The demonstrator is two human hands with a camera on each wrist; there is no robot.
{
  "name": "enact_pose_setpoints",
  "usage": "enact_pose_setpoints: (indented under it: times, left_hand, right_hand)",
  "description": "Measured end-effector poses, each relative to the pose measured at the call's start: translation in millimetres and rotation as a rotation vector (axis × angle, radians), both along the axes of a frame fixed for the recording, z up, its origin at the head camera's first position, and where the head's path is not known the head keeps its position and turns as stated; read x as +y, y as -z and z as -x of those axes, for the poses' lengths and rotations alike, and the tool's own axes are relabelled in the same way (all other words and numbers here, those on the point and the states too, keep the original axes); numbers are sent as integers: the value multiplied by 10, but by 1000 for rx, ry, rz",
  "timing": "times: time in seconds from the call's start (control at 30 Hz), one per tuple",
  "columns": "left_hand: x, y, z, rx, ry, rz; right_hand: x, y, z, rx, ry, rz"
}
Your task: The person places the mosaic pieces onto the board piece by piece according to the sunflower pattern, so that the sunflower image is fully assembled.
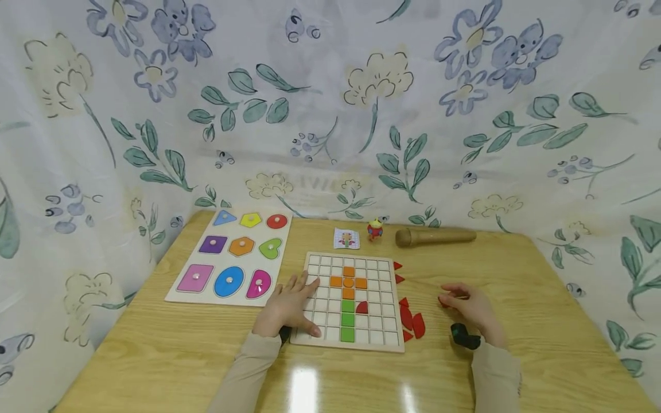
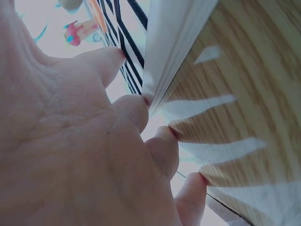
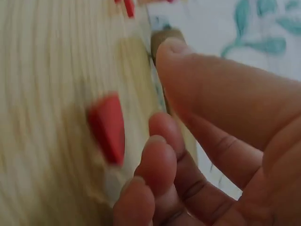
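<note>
My left hand (image 1: 286,307) lies with spread fingers over the left edge of a white gridded board (image 1: 320,321). In the left wrist view its fingertips touch the board's rim and the wooden tabletop. Orange tiles (image 1: 336,281) form a cross on the grid, with green square tiles (image 1: 348,320) below and a red quarter-round piece (image 1: 362,308) beside them. To the right of the board hovers my right hand (image 1: 472,310), fingers loosely bent, thumb apart from them. Just off its fingertips is a red piece (image 3: 109,129), blurred in the right wrist view; nothing sits between thumb and fingers.
Loose red pieces (image 1: 406,316) lie along the board's right side. A shape puzzle board (image 1: 206,289) with knobbed pieces stands to the left. Behind are a small pattern card (image 1: 346,238), a toy figure (image 1: 375,230) and a wooden microphone-shaped object (image 1: 436,237), before a floral curtain (image 1: 330,115).
</note>
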State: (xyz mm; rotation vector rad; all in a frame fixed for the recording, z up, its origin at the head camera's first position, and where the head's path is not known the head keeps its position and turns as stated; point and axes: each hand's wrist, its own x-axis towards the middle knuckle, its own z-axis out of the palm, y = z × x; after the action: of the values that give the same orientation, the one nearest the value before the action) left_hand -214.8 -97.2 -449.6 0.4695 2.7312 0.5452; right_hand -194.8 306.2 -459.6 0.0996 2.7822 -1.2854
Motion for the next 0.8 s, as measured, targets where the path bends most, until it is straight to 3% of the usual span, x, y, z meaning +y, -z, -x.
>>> enact_pose_setpoints:
  times: [0.27, 0.57, 0.67, 0.8]
  left_hand:
    - [-20, -4, -25, -1, -2, 6]
    - [-29, 40, -17, -2, -5, 2]
    - [-25, 59, -17, 0, -3, 1]
    - [-15, 78, -17, 5, -6, -2]
  right_hand:
    - [65, 76, -13, -66, 43, -55]
    - [33, 79, 10, 20, 38, -129]
    - [22, 42, -6, 4, 59, -132]
    - [-12, 22, -19, -41, 85, 12]
